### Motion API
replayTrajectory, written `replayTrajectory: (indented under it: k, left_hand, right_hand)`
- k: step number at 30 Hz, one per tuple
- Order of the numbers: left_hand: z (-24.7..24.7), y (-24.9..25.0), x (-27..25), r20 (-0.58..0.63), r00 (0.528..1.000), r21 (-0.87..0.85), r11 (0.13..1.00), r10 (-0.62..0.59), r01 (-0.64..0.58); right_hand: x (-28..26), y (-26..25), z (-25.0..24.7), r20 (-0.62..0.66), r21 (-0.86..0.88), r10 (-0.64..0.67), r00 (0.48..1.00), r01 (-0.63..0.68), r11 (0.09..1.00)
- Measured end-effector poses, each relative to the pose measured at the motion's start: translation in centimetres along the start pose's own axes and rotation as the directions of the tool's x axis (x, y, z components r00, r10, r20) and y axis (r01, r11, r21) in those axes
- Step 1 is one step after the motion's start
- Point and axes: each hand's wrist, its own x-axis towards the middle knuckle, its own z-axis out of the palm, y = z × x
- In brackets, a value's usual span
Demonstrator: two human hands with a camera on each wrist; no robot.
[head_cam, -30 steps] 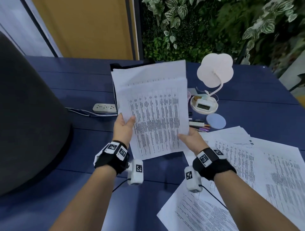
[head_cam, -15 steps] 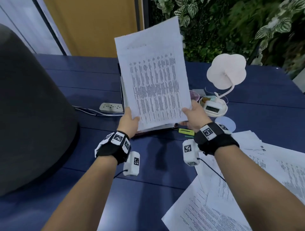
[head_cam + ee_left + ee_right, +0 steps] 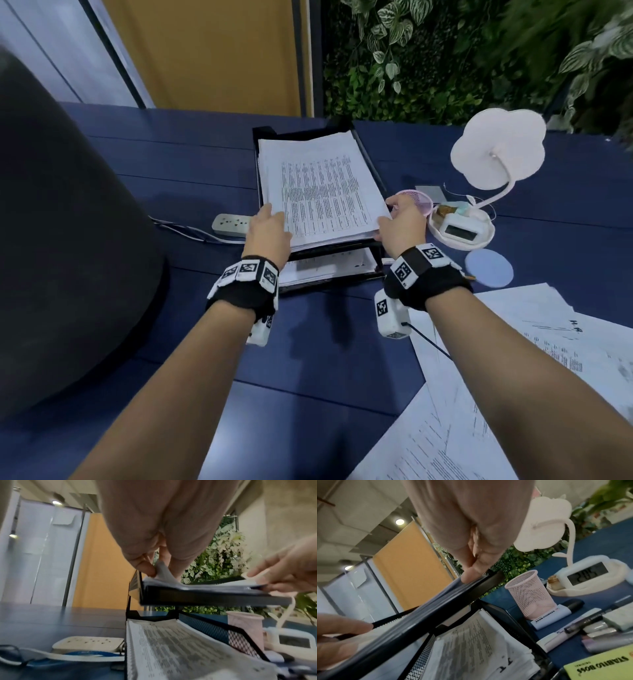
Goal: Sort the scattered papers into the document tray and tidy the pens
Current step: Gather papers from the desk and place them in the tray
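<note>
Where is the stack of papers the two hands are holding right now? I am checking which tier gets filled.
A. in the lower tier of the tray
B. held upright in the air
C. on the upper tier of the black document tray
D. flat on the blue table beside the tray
C: the stack of papers lies on the upper tier of the tray, with the left hand and right hand gripping its near corners.

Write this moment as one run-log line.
left hand: pinches paper stack | right hand: holds stack | stack: top tier, document tray
</note>
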Motion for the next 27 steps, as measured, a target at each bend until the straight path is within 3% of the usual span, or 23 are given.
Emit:
replayTrajectory:
  k: [5, 10, 13, 20, 27]
  left_hand:
    - [2.0, -0.2, -1.1, -0.101, 0.993, 0.24, 0.97, 0.063, -0.037]
    - [2.6, 0.3, -1.4, -0.04, 0.997, 0.313, 0.949, 0.059, -0.043]
    - [3.1, 0.2, -1.6, -0.033, 0.998, 0.295, 0.954, 0.057, -0.045]
    - [4.8, 0.0, -3.8, -0.007, 1.0, 0.129, 0.991, 0.03, -0.028]
    - [7.2, 1.1, -8.3, -0.032, 0.998, 0.181, 0.983, 0.048, -0.041]
  right_hand:
    - [0.0, 0.4, -0.2, 0.001, -0.093, -0.086, 0.996, 0.085, 0.992]
    - [-0.4, 0.5, -0.3, 0.18, -0.395, -0.186, 0.966, 0.244, 0.886]
    - [-1.5, 0.8, -0.4, 0.166, -0.431, -0.212, 0.963, 0.264, 0.863]
    - [-5.8, 3.7, -2.3, 0.051, -0.363, -0.166, 0.985, 0.173, 0.916]
    - [-9.2, 10.3, -5.4, 0.128, -0.458, -0.002, 0.992, 0.061, 0.887]
